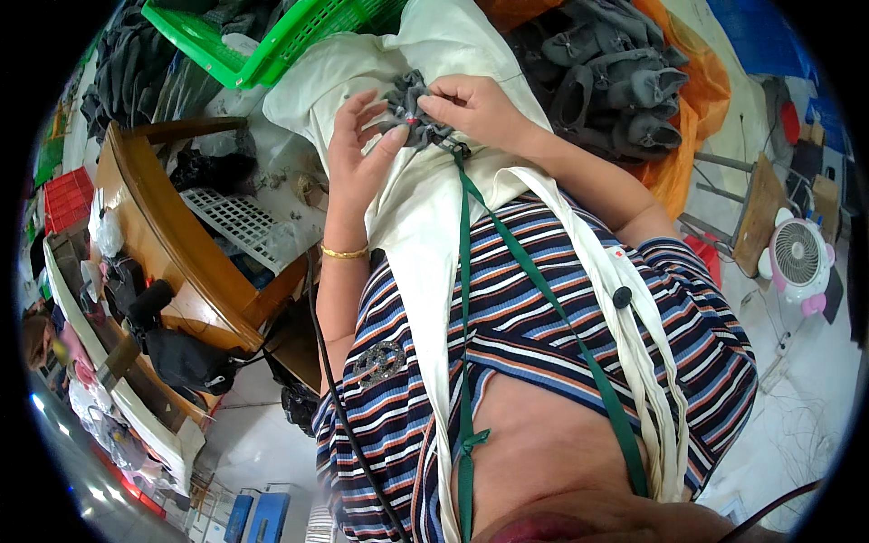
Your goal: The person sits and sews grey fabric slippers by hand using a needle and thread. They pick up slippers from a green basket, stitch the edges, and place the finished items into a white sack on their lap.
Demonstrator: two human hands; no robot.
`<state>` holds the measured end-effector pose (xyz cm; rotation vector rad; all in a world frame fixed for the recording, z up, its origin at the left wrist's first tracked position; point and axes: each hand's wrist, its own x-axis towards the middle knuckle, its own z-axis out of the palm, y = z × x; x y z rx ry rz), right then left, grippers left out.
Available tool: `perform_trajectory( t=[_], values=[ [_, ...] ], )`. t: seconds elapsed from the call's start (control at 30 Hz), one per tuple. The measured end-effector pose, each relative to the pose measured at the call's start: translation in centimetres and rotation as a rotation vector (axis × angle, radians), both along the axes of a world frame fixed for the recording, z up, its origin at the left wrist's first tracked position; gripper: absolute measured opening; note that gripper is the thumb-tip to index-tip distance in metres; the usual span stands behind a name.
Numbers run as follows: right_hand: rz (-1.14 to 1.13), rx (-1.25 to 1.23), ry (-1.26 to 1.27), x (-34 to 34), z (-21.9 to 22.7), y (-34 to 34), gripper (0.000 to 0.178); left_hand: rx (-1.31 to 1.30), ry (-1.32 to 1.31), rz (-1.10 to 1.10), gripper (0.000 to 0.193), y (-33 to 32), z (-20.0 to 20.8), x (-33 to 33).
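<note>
A bunched piece of dark grey fabric [418, 128] with a small red spot lies over my lap, on the white apron [407, 213]. My right hand [480, 110] pinches its upper right edge between thumb and bent fingers. On the other side is my left hand [360, 149], its fingers apart and slightly curled, the thumb tip against the fabric. A green neck cord [516, 242] runs down to a dark clip [460, 149] just below the fabric; what the clip holds, if anything, is hidden.
Beyond my knees stands a green plastic basket [299, 41]. An orange sack [695, 100] at the right holds several grey fabric pieces [625, 81]. A wooden table [172, 235] curves along the left, near a white perforated crate [237, 222]. A pink-and-white fan [800, 258] is far right.
</note>
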<state>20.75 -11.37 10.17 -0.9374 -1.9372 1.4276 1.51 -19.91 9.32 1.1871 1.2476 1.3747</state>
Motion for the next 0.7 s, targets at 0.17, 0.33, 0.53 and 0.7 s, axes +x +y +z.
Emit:
perform_trajectory(
  t=[0.17,0.33,0.53,0.7],
  values=[
    [0.009,0.278,-0.006,0.3,0.7,-0.8,0.021,-0.228,-0.073,-0.118,0.03,0.1,-1.5,-0.3],
    [-0.003,0.295,0.044,1.1,0.8,-0.5,0.019,-0.072,0.179,-0.031,0.027,-0.3,-0.1,0.1],
    [0.074,0.141,-0.075,3.4,2.6,0.6,0.022,0.117,0.589,0.053,0.023,-1.7,1.8,0.3],
    [0.326,0.053,-0.085,3.9,3.6,0.9,0.019,0.195,0.671,-0.067,0.022,-2.3,2.4,0.6]
  ],
)
